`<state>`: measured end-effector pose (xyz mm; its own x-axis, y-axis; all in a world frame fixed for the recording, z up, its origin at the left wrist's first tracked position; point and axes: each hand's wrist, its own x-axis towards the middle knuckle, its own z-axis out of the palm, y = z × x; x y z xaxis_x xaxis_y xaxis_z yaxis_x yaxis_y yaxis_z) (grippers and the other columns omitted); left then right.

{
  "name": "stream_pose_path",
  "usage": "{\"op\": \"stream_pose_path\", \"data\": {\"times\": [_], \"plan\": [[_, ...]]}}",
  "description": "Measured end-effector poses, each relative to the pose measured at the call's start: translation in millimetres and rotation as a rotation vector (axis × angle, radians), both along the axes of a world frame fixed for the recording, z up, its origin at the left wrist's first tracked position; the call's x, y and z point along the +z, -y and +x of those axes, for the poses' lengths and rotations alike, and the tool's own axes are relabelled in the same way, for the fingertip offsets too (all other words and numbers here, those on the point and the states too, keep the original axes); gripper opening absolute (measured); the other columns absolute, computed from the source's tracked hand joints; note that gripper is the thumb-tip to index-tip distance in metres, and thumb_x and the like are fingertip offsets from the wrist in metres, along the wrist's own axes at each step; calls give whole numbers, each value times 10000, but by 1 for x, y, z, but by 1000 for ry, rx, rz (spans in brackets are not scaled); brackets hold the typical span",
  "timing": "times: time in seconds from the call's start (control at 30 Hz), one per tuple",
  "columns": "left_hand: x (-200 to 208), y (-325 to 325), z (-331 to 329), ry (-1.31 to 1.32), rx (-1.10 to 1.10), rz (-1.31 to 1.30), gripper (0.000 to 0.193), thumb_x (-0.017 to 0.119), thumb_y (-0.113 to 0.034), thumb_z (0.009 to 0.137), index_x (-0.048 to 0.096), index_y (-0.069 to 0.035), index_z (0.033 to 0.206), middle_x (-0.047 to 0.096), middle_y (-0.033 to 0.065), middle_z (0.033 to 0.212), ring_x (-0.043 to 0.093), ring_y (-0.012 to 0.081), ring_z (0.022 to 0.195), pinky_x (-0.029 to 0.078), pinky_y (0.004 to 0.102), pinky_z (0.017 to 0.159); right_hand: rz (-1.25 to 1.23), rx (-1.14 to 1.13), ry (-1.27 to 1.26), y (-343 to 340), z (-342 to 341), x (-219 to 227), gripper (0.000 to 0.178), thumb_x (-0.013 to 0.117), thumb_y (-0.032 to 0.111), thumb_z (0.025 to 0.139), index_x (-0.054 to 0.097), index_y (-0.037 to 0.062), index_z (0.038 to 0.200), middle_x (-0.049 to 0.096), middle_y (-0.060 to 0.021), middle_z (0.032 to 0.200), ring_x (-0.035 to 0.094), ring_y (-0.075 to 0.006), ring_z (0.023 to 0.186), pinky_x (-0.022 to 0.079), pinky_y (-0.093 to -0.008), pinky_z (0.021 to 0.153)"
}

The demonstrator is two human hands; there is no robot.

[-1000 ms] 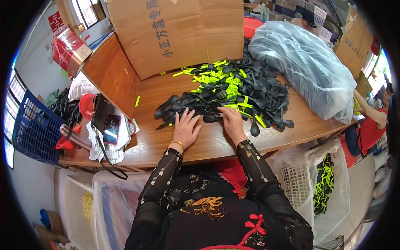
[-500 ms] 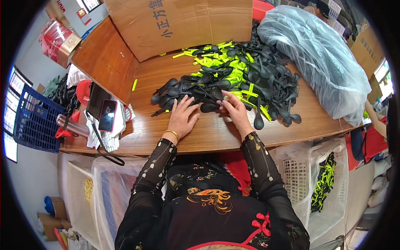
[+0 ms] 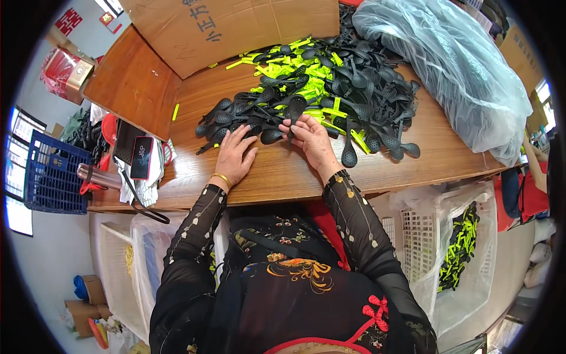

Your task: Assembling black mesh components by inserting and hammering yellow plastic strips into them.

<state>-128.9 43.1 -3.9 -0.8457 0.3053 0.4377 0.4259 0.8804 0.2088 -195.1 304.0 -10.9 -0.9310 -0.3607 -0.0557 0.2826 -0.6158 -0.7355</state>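
Picking, I'd guess: right hand (image 3: 312, 143) pinches a black spoon (image 3: 296, 107), loose left hand (image 3: 234, 157) beside it, next probably needs steadiness.

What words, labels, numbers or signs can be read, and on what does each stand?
Lettering located, not copied:
Large brown cardboard box: big dark characters, cut off at the top.
Flat black phone with red edge: pale characters on its screen.
Flat red wall sign: bold character shapes.
Small red-and-gold wall card: marks too small.
Blue plastic lattice crate: pale mark, too small.
Brown cardboard carton, far right: faint column, too blurred.
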Motion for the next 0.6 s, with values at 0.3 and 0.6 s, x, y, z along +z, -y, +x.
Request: {"op": "stream_pose_path", "data": {"times": [0.3, 0.6], "plan": [[6, -1, 5, 11, 14, -28, 335, 685, -244, 1021, 716, -80, 1312, 559, 146, 1570, 474, 328, 1508, 291, 550, 1285, -60, 11, 36, -12, 14, 13, 265, 595, 81, 1058, 560, 63, 1320, 727, -111, 1321, 744, -229, 1184, 621, -331, 938], [-1, 0, 0, -46, -21, 26, 328, 705, -249, 1014, 725, -84, 1297, 551, 143, 1579, 461, 326, 1518, 279, 543, 1289, 27, -152, -112, -17, 6, 10, 342, 712, 93, 1023, 698, 99, 1365, 770, -51, 1306, 706, -65, 1068, 558, -218, 884]]}}
